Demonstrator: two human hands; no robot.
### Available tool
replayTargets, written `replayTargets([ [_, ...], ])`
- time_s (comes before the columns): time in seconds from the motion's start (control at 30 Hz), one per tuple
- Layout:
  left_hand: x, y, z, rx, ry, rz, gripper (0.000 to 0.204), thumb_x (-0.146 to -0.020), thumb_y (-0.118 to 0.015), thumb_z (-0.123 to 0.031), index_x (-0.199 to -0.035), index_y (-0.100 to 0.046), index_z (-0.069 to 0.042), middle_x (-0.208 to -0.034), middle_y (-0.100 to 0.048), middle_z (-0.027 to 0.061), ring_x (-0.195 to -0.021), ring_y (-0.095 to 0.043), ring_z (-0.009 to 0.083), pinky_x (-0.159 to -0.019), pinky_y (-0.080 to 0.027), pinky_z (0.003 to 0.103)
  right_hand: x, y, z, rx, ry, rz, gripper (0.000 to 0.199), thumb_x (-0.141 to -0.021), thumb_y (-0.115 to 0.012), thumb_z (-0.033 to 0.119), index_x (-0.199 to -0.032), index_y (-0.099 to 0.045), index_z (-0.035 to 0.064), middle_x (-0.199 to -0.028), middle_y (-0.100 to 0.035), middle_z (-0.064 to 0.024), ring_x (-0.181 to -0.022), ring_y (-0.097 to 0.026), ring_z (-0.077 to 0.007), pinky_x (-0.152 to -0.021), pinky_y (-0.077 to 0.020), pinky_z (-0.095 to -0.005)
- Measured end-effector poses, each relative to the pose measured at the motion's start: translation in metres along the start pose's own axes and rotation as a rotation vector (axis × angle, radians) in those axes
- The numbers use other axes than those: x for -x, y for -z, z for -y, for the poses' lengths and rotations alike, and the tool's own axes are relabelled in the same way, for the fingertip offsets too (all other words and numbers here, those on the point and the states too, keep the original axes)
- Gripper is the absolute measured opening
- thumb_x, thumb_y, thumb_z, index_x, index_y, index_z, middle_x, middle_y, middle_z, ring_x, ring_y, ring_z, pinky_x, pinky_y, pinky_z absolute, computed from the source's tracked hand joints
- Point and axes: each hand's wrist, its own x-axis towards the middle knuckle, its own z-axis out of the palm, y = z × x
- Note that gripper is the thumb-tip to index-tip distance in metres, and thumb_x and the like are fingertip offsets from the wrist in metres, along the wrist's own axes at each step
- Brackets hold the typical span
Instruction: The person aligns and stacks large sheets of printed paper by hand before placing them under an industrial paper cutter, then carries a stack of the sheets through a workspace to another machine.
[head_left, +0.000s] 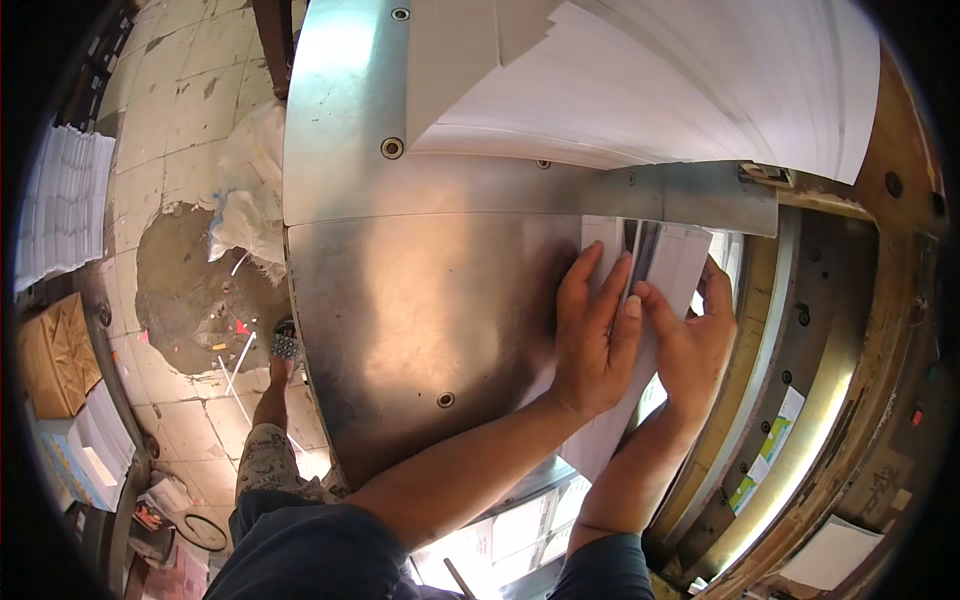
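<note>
On the right part of a steel tabletop, head view: white paper stock, long and narrow, lying in two parallel parts with a dark grey strip showing between them at the far end. Left hand: largely open, fingers extended and slightly parted, laid over the left part, thumb beside the grey strip. Right hand: half open, fingers bent about the right edge, one fingertip near the grey strip; whether it pinches the stock cannot be told. Long axis of the stock: running away from the person, far end leaning slightly right, near end toward the lower left, partly covered by both hands and forearms. Beyond the stock: broad pile of white sheets. To the right: machine frame in worn brown, bearing faint markings, unreadable. Inside it: green-and-white label strip, print too small to read
</note>
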Motion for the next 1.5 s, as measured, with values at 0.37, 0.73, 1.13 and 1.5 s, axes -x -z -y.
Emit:
replayTargets([
  [0.37,0.001,0.002,-0.003,-0.079,0.001,0.021,0.044,-0.101,-0.046,-0.020,-0.142,-0.046,-0.003,-0.148,-0.030,0.0219,-0.136,-0.032,0.0356,-0.113,-0.026,0.042,0.001,0.000,-0.002,-0.009,-0.002,0.006,0.066,-0.071,-0.082,0.009,-0.129,-0.053,-0.0039,-0.121,-0.059,-0.0165,-0.112,-0.060,-0.0257,-0.096,-0.0508,-0.0409],
  [0.73,0.000,0.002,-0.005,-0.042,0.018,0.027,0.043,-0.102,-0.046,-0.022,-0.141,-0.049,-0.005,-0.148,-0.028,0.0226,-0.137,-0.031,0.0359,-0.113,-0.025,0.043,0.001,0.002,-0.002,0.020,-0.008,0.016,0.065,-0.072,-0.082,0.011,-0.128,-0.053,-0.0042,-0.123,-0.059,-0.0171,-0.113,-0.059,-0.0272,-0.094,-0.0520,-0.0415],
  [1.13,0.000,0.003,-0.010,-0.159,-0.076,-0.011,0.050,-0.097,-0.050,-0.018,-0.142,-0.041,0.002,-0.146,-0.030,0.0246,-0.134,-0.034,0.0386,-0.111,-0.026,0.045,0.000,0.002,-0.002,-0.010,-0.008,0.020,0.062,-0.073,-0.081,0.007,-0.128,-0.053,-0.0038,-0.121,-0.059,-0.0165,-0.112,-0.060,-0.0262,-0.092,-0.0533,-0.0406],
  [1.5,-0.001,0.001,-0.050,0.011,0.082,0.264,0.066,-0.099,-0.047,-0.028,-0.144,-0.024,0.014,-0.141,-0.038,0.0333,-0.132,-0.041,0.0444,-0.107,-0.038,0.043,0.001,0.021,-0.007,-0.062,-0.006,0.033,0.059,-0.073,-0.080,0.009,-0.124,-0.056,-0.0054,-0.112,-0.065,-0.0170,-0.103,-0.062,-0.0212,-0.084,-0.0525,-0.0342],
])
